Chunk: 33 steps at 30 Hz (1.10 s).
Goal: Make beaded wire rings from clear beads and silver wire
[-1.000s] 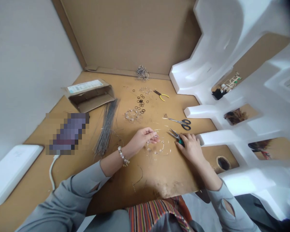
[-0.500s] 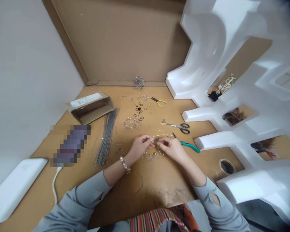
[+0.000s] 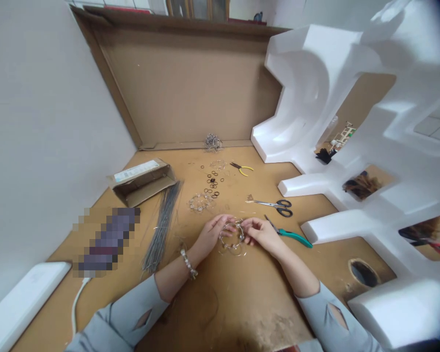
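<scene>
Between my two hands is a thin wire ring with clear beads [image 3: 241,237], its loose wire ends curling out below. My left hand [image 3: 214,234] has its fingers closed on the ring's left side. On the opposite side, the fingertips of my right hand [image 3: 258,233] pinch the ring's upper right. Green-handled pliers [image 3: 295,237] lie on the table just right of my right hand. Farther back rests another beaded wire ring [image 3: 200,202], with several small dark rings [image 3: 211,181] behind it.
Black-handled scissors [image 3: 278,205] and yellow-handled pliers [image 3: 244,168] lie right of centre. A bundle of grey wires [image 3: 163,227], an open cardboard box [image 3: 144,186] and a white power bank [image 3: 29,298] are at left. White foam packing [image 3: 330,222] borders the right side; a wire tangle [image 3: 212,142] sits at the back.
My right hand let go of the green-handled pliers, moved left and took hold of the beaded ring. The ring now shows more fully between both hands. The view has tilted upward.
</scene>
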Tool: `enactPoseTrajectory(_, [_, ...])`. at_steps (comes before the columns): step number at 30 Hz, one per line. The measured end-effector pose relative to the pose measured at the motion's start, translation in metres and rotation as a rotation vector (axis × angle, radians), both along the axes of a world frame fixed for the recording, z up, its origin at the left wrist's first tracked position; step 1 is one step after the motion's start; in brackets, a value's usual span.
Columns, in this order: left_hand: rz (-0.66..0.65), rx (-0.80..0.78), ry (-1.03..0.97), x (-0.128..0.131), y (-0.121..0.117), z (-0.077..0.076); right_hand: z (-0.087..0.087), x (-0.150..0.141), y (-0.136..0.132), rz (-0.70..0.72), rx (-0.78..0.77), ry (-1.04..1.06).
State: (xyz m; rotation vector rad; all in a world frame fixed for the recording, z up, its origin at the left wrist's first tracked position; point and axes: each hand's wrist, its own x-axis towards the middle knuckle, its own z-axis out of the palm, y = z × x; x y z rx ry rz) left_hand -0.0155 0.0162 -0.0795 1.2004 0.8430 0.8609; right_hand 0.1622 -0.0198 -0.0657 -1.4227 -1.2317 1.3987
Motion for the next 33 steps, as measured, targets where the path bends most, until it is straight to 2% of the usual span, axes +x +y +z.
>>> enactPoseTrajectory(6, [0.049, 0.017, 0.063, 0.002, -0.004, 0.001, 0.004, 0.009, 0.002, -0.076, -0.008, 0.132])
enactPoseTrajectory(12, [0.128, 0.084, 0.124, 0.002, -0.005, 0.003, 0.006, 0.016, 0.005, 0.003, -0.002, 0.213])
enactPoseTrajectory(17, [0.152, 0.09, 0.093, 0.001, -0.004, 0.002, 0.006, 0.017, 0.005, -0.019, 0.032, 0.248])
enactPoseTrajectory(21, [0.155, 0.08, 0.078, 0.001, -0.005, 0.001, 0.006, 0.016, 0.005, -0.066, 0.036, 0.229])
enactPoseTrajectory(28, [0.137, 0.075, 0.11, 0.001, -0.007, 0.002, 0.003, 0.015, 0.004, -0.062, 0.082, 0.155])
enactPoseTrajectory(31, [0.117, 0.079, 0.116, 0.002, -0.007, 0.002, 0.001, 0.016, 0.003, 0.002, 0.132, 0.119])
enactPoseTrajectory(33, [0.096, 0.085, 0.114, 0.002, -0.007, 0.001, 0.0, 0.016, 0.003, 0.044, 0.22, 0.03])
